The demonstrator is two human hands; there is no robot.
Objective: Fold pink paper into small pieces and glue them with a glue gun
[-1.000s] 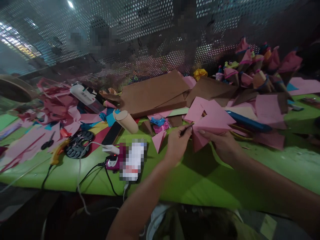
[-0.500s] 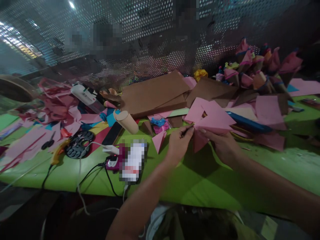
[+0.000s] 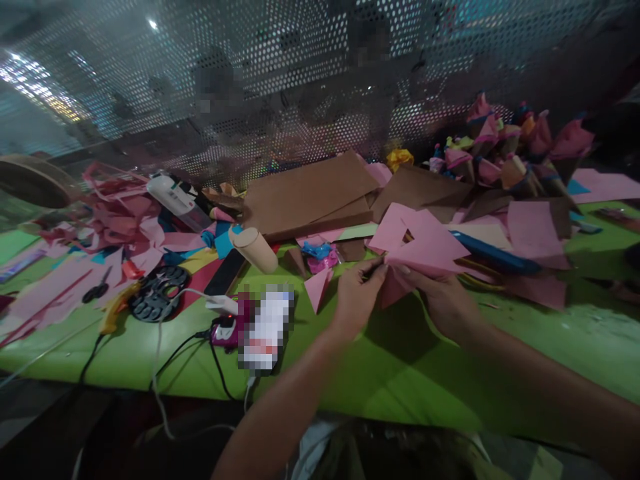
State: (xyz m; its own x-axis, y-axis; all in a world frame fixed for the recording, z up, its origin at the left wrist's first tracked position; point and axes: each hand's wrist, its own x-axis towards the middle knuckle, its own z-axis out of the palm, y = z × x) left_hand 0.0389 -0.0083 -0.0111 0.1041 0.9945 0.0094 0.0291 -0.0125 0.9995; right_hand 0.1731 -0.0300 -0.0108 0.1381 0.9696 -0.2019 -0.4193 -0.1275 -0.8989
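Between my two hands is a folded piece of pink paper (image 3: 425, 243), held above the green table. My left hand (image 3: 359, 290) pinches its near left edge with thumb and fingers. My right hand (image 3: 445, 293) grips the near right edge, thumb on top and the other fingers underneath, partly hidden. A pointed flap of the paper hangs down between the hands. Just left of my left hand, a small pink paper cone (image 3: 319, 289) rests on the table, with blue and pink balloon-like pieces (image 3: 320, 255) behind it.
Brown cardboard (image 3: 310, 193) lies behind the hands. Finished-looking paper cones (image 3: 515, 147) crowd the back right. To the left are a cardboard tube (image 3: 255, 250), a phone (image 3: 267, 330), a purple power strip (image 3: 226, 332), a yellow glue gun (image 3: 119, 307), scissors (image 3: 97, 288) and loose cords.
The view has tilted slightly, so the table appears a little lower. Both hands keep their hold on the pink paper, with only a slight shift of the left fingers.
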